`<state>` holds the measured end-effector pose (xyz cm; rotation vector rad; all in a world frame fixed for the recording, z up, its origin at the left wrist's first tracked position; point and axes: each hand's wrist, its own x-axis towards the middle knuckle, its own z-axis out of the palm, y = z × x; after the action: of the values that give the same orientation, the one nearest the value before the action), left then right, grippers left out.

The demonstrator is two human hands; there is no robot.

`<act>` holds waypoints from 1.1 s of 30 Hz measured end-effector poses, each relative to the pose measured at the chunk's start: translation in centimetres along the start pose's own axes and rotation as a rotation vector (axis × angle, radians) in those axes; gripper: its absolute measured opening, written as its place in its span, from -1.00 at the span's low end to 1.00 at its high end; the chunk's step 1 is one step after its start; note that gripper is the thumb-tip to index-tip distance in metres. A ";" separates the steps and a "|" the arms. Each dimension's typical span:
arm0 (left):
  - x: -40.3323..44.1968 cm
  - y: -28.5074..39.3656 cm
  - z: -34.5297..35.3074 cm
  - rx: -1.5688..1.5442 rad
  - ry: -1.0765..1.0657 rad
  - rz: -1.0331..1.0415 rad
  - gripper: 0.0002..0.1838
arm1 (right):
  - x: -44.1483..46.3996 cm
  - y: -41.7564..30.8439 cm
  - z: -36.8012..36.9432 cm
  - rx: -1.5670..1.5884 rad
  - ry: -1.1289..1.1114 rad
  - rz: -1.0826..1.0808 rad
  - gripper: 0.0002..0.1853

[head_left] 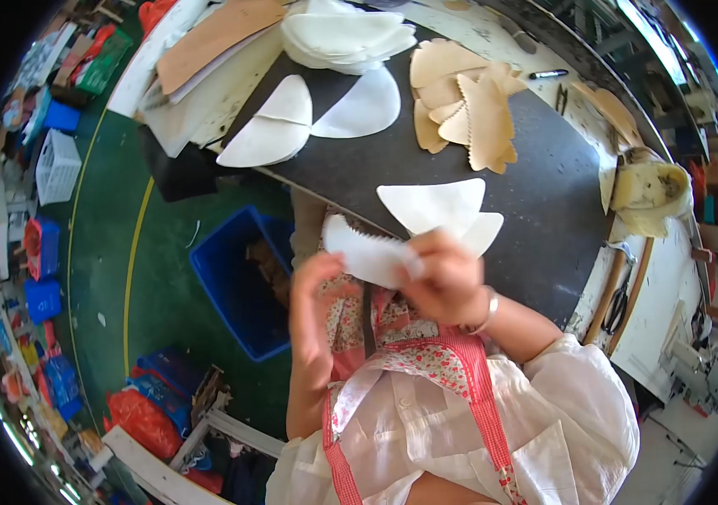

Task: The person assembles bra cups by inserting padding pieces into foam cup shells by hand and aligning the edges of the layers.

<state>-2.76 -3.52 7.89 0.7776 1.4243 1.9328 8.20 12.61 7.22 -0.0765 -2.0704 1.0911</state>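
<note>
A white, curved piece of sheet material with a sawtooth edge (363, 252) is in the air in front of my apron. My right hand (447, 273) is closed on its right end, slightly blurred. At the piece's left end is my left hand (317, 295), fingers apart and smeared; I cannot tell whether the fingertips touch it. Just beyond my hands, white rounded pieces (435, 204) lie overlapping on the dark work board (544, 219). Tan scalloped pieces (481, 118) lie loosely heaped farther back on the board.
White cut pieces (275, 126) and a thick white stack (346, 38) sit at the far left of the board. A blue bin (241, 295) stands on the green floor. A marker (548, 74), a tape roll (649, 194) and black-handled scissors (616, 307) are at the right.
</note>
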 end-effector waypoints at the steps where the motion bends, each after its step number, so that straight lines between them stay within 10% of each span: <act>1: 1.5 0.2 0.9 0.201 0.133 0.004 -0.45 | 0.7 -0.1 -1.6 0.003 0.098 0.087 -0.78; 4: 5.5 -4.8 0.2 -0.105 -0.012 -0.532 -0.62 | 1.1 -0.1 -4.6 0.517 0.381 0.673 -0.69; 7: 7.4 -5.9 2.6 -0.021 0.075 -0.321 -0.83 | -0.3 2.8 -6.0 0.123 0.335 0.772 -0.64; 10: 8.1 -7.4 3.9 0.359 0.100 -0.166 -0.83 | -1.1 4.3 -7.2 -0.358 0.125 0.676 -0.60; 25: 8.8 -6.1 4.7 1.463 0.055 0.129 -0.55 | -1.6 5.5 -6.7 -0.593 -0.053 0.431 -0.74; 30: 6.0 -4.2 4.3 0.351 0.026 -0.265 -0.52 | -2.2 4.5 -7.6 -0.108 0.289 0.442 -0.70; 33: 3.6 -4.4 8.0 -0.057 0.039 -0.136 -0.56 | -1.9 3.6 -7.0 -0.070 0.209 0.340 -0.71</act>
<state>1.56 5.07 6.04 0.6043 1.4007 1.8852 13.15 18.88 5.79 -0.5716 -1.9472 1.1547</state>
